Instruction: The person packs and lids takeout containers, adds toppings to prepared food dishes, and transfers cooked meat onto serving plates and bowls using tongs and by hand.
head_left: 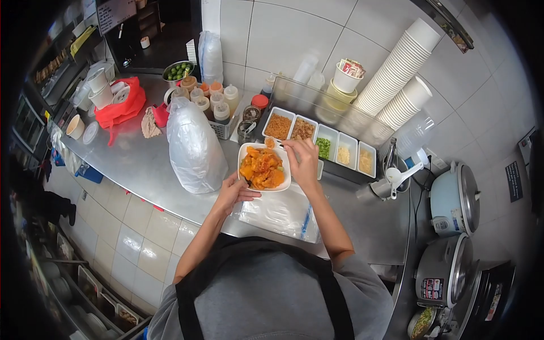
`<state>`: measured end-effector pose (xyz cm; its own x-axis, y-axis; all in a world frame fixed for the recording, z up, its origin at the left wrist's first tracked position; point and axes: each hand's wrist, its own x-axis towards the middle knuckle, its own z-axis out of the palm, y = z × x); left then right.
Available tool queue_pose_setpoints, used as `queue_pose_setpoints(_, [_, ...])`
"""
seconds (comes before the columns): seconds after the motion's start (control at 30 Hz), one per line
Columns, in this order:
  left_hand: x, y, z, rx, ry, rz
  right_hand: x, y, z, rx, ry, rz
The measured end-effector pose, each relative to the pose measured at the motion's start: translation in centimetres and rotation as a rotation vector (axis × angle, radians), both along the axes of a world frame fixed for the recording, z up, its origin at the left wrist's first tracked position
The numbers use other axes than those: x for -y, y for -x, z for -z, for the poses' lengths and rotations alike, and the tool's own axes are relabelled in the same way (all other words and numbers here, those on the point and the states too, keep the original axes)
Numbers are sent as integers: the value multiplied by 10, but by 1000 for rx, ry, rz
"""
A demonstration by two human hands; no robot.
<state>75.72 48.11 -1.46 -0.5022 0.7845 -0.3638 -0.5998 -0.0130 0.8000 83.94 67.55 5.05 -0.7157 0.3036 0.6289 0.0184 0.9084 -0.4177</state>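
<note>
A white square bowl (287, 177) of orange, sauce-covered chunks (262, 168) is in front of me. My left hand (232, 192) supports it at its lower left side, fingers reaching beneath. My right hand (304, 160) pinches a small spoon (271, 143) at the bowl's upper rim; the spoon carries an orange-brown topping whose kind I cannot make out. Right behind that hand, white containers hold brown crumbly topping (279, 126), a darker brown topping (303, 129), chopped green onion (323, 147) and pale bits (343, 154). Clear plastic bags (272, 215) lie beneath the bowl.
A large plastic-wrapped bundle (194, 147) stands left of the bowl, near several squeeze bottles (230, 97). Tall stacks of paper cups (396, 65) lean behind the topping containers. On the right are a ladle (405, 173) and rice cookers (453, 198). A red bag (127, 105) sits far left.
</note>
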Motion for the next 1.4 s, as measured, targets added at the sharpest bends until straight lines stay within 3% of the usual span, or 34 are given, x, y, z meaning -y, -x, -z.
queue_pose_setpoints(0.47, [14, 1, 12, 29, -6, 31, 15, -25, -7, -81, -290, -32])
queue_pose_setpoints(0.57, [23, -4, 11, 45, -24, 43, -4, -24, 22, -20, 786, -121])
queue_pose_setpoints(0.6, [25, -4, 9, 45, -34, 51, -9, -24, 16, 14, 969, -98])
queue_pose_setpoints(0.7, [31, -11, 8, 57, -52, 82, -51, -1, 40, -47, 1083, -41])
queue_pose_setpoints(0.83, [62, -20, 9, 131, -124, 83, -102, 62, 89, -82, 290, 175])
queue_pose_setpoints(0.9, [84, -31, 16, 179, -161, 100, -124, 90, 126, -99, 294, 249])
queue_pose_setpoints(0.97, [112, -46, 17, 172, -150, 77, -122, 102, 131, 12, 123, 318])
queue_pose_setpoints(1.0, [121, -43, 18, 190, -157, 32, -113, 114, 123, 186, 33, 432])
queue_pose_setpoints(1.03, [137, -47, 20, 195, -147, -24, -117, 119, 131, 177, -72, 424])
queue_pose_setpoints(1.07, [152, -48, 24, 174, -176, -34, -119, 128, 125, 402, -260, 546])
queue_pose_setpoints(1.13, [186, -44, 23, 146, -102, -168, -131, 140, 132, -83, -339, 409])
queue_pose_setpoints(1.2, [215, -35, 22, 147, -46, -268, -84, 140, 89, -402, -37, 206])
queue_pose_setpoints(1.27, [258, -57, 25, 84, -62, -373, 13, 80, 14, -514, 585, -9])
queue_pose_setpoints(1.4, [294, -10, 34, 34, -56, -530, 124, 75, -9, -528, 686, -486])
